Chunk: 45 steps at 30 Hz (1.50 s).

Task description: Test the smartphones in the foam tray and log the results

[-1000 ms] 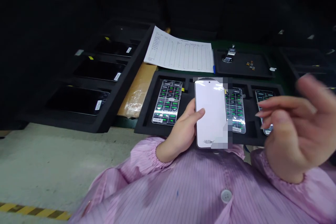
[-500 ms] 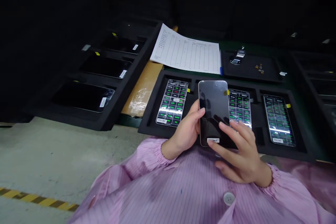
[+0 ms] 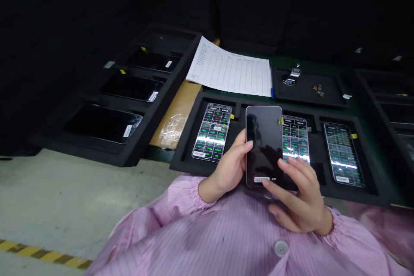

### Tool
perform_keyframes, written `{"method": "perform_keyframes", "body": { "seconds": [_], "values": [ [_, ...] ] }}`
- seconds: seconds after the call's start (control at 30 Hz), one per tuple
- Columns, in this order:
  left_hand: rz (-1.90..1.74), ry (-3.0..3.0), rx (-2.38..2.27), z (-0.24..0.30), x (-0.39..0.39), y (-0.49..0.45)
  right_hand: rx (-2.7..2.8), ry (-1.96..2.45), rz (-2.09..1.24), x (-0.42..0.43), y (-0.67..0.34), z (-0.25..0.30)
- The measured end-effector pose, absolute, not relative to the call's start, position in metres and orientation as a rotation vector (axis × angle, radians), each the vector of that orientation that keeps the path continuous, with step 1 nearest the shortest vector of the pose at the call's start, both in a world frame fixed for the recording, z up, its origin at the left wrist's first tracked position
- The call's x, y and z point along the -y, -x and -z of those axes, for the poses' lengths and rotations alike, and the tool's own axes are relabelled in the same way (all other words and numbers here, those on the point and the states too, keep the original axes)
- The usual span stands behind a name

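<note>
Two hands on one black-screened smartphone [image 3: 264, 146] | position: above near edge of black foam tray [image 3: 184, 138], long axis running toward far edge | left hand [image 3: 228, 166]: closed on long left edge, thumb on screen | right hand [image 3: 299, 196]: fingers [image 3: 289, 163] curled over lower right corner, lower end nearest

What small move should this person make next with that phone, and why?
Probably lay the phone, held in the left hand, into the left tray: its screen is dark like the phones there, whereas the phones in the front tray show lit grids.
</note>
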<state>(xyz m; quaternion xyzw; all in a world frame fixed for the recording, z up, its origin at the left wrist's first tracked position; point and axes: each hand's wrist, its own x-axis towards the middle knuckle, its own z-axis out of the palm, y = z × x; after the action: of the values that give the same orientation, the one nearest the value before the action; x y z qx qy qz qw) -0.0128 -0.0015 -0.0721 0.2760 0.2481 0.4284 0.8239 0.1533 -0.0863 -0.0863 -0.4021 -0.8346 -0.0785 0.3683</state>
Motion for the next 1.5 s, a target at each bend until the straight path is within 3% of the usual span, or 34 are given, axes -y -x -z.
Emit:
{"method": "perform_keyframes", "body": {
  "seconds": [1.5],
  "values": [
    [-0.857, -0.626, -0.562, 0.0778, 0.0001, 0.0141, 2.218, 0.966, 0.071, 0.0801, -0.1557, 0.0895]
  ]
}}
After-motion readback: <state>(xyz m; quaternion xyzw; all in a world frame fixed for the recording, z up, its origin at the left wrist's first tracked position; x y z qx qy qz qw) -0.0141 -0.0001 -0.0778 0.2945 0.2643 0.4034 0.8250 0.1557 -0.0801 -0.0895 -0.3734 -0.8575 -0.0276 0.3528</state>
